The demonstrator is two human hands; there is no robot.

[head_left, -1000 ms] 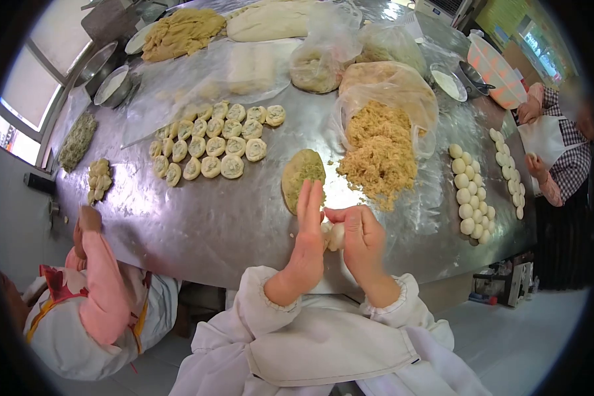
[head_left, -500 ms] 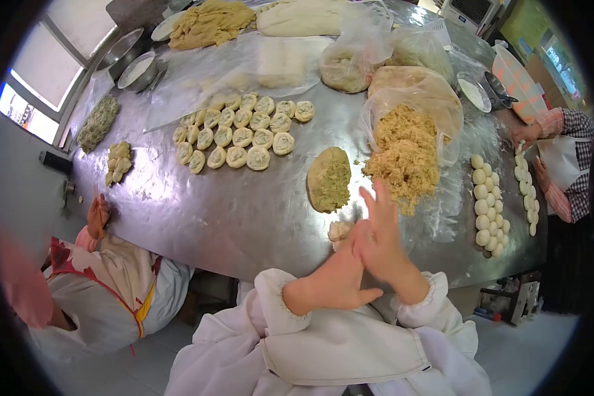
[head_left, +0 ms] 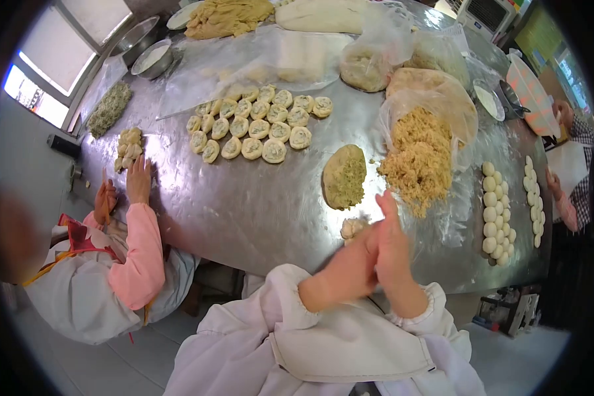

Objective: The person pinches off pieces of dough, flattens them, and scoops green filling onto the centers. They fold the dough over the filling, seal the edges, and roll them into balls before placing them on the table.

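Note:
My left hand [head_left: 346,267] and my right hand [head_left: 396,257] are pressed palm to palm over the table's near edge, blurred by motion. Whatever lies between the palms, if anything, is hidden. Just beyond them sits a small lump of pale dough pieces [head_left: 353,228]. Past it lies an oval mound of greenish filling [head_left: 345,177]. To its right, crumbly orange-brown filling [head_left: 419,155] spills from a clear plastic bag [head_left: 465,115].
Filled dough rounds [head_left: 274,152] stand in rows at centre left. White dough balls [head_left: 490,214] line the right side. A co-worker's hands [head_left: 138,181] are at the left edge; another person [head_left: 567,165] stands at the right. Bowls [head_left: 152,59] sit at the back left.
My hands have closed from crossed, spread palms to palm against palm. The view has shifted, so the table's things appear farther right. The left co-worker's hand now reaches to the small pieces.

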